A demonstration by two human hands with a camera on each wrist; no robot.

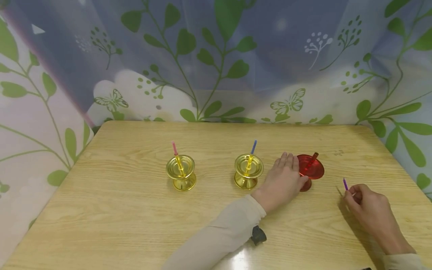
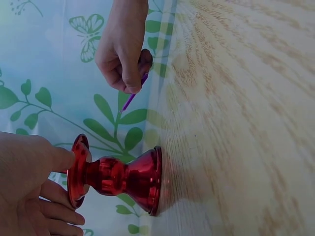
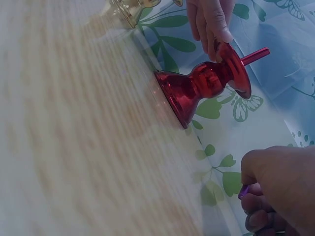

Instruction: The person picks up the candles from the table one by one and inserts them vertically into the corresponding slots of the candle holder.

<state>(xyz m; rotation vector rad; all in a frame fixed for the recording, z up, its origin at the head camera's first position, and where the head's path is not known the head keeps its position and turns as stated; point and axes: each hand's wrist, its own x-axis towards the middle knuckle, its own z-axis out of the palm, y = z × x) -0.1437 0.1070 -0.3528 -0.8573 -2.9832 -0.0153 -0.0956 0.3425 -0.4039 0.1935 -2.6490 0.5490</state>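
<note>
My left hand (image 1: 284, 179) grips the dish rim of a red metallic candle holder (image 2: 108, 177), thumb on one side and fingers on the other. In the head view the hand covers the holder's left part. An empty tube (image 3: 256, 56) rises from the middle of the dish, and the flared base is at the tabletop. To the right, my right hand (image 1: 371, 210) pinches a thin purple candle (image 1: 345, 183) between thumb and fingers, apart from the holder. In the left wrist view the candle (image 2: 129, 101) slants out from the fingertips.
Two gold candle holders stand to the left: one (image 1: 184, 182) bears a pink candle (image 1: 174, 147), the other (image 1: 245, 181) a blue candle (image 1: 254, 146). They share the wooden table (image 1: 118, 221) with the red one. A leaf-patterned curtain (image 1: 270, 67) hangs behind.
</note>
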